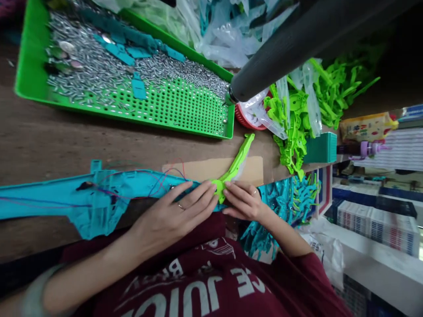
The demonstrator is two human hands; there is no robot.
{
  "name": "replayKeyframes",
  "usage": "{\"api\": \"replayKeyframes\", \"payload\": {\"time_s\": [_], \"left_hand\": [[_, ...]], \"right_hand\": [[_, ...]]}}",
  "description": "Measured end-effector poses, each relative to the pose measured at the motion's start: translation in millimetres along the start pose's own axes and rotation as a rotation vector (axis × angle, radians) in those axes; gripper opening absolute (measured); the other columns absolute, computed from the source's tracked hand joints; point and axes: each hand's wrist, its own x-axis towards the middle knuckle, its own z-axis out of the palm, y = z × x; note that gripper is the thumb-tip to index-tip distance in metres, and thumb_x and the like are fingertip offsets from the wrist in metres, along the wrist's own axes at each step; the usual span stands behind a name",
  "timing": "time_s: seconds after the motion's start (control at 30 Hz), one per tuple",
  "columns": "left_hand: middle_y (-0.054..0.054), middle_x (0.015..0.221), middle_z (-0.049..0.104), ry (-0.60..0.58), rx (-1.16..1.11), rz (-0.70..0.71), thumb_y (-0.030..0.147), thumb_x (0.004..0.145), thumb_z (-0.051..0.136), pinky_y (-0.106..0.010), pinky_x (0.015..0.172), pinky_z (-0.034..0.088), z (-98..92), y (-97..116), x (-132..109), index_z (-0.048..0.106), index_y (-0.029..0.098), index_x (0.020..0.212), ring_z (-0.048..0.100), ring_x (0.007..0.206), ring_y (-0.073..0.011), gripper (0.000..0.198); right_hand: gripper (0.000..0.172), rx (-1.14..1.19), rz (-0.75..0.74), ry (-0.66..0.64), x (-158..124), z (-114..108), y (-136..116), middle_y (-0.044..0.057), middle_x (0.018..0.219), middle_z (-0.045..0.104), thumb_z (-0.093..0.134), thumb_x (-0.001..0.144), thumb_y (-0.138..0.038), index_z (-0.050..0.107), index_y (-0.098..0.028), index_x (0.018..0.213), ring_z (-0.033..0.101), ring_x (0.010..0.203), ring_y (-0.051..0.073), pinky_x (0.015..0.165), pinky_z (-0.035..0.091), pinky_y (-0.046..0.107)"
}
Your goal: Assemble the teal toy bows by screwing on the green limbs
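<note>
A bright green curved plastic piece (pixel 238 160), with a round end and a long arm, lies against a long blue plastic housing (pixel 139 187). The fingertips of my left hand (pixel 178 215) press on its round end, while the palm rests over the housing. My right hand (pixel 245 201) pinches the other side of that round end. Thin red and blue wires (pixel 161 180) run along the open side of the housing. The part of the housing beneath my hands is hidden.
A green perforated tray (pixel 132 115) of small metal pins stands behind. A dark grey tube (pixel 280 55) slants over the table. Green plastic parts (pixel 294 119) pile at the right, near a red basket (pixel 243 119). A cardboard piece (pixel 198 169) lies under the work.
</note>
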Motion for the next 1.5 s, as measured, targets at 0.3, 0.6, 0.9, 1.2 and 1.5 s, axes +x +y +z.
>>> {"api": "replayKeyframes", "payload": {"time_s": [0.3, 0.6, 0.9, 1.2, 1.5], "left_hand": [[-0.019, 0.145, 0.055, -0.002, 0.037, 0.118, 0.002, 0.094, 0.047, -0.045, 0.114, 0.043, 2.4, -1.9, 2.3, 0.063, 0.007, 0.126, 0.042, 0.144, -0.0312, 0.036], [-0.019, 0.135, 0.064, 0.001, -0.025, 0.175, 0.000, 0.092, 0.046, -0.043, 0.110, 0.048, -4.9, -7.6, -2.3, 0.063, 0.006, 0.124, 0.051, 0.138, -0.0293, 0.037], [-0.016, 0.117, 0.071, -0.025, -0.175, -0.380, 0.034, 0.096, 0.057, -0.044, 0.087, 0.055, -16.1, 9.2, 50.3, 0.062, 0.011, 0.118, 0.069, 0.105, -0.0297, 0.033], [-0.002, 0.085, 0.076, -0.556, -0.430, -0.638, 0.042, 0.093, 0.058, -0.032, 0.065, 0.048, -10.1, -14.1, 95.2, 0.073, 0.024, 0.089, 0.072, 0.083, -0.0247, 0.023], [0.000, 0.084, 0.076, -0.450, -0.443, -0.501, 0.042, 0.093, 0.055, -0.031, 0.067, 0.048, -0.3, -19.5, 85.1, 0.074, 0.026, 0.088, 0.071, 0.080, -0.0222, 0.026]], "right_hand": [[0.038, 0.784, 1.213, 0.490, 27.3, -0.9, 35.8, 0.008, 0.106, 0.070, 0.058, 0.091, -0.050, 0.061, -0.021, 0.115, 0.069, 0.070, 0.016, 0.051, 0.056, 0.028], [0.043, 1.457, 1.235, 0.540, 56.9, -4.3, 70.2, -0.003, 0.061, 0.069, 0.085, 0.061, -0.048, 0.061, -0.016, 0.075, 0.030, 0.034, 0.000, 0.031, 0.027, 0.014], [0.036, 1.315, 1.136, 0.642, 49.1, -4.7, 62.3, -0.001, 0.061, 0.071, 0.079, 0.066, -0.046, 0.066, -0.018, 0.085, 0.021, 0.031, -0.001, 0.027, 0.024, 0.014], [0.038, 1.230, 1.103, 0.687, 45.2, -2.4, 57.8, -0.001, 0.062, 0.071, 0.078, 0.068, -0.051, 0.066, -0.020, 0.085, 0.022, 0.029, 0.000, 0.025, 0.025, 0.014], [0.053, 1.314, 1.127, 0.567, 44.4, 2.7, 53.2, 0.002, 0.062, 0.067, 0.062, 0.076, -0.070, 0.066, -0.018, 0.082, 0.045, 0.035, 0.008, 0.028, 0.034, 0.021]]}}
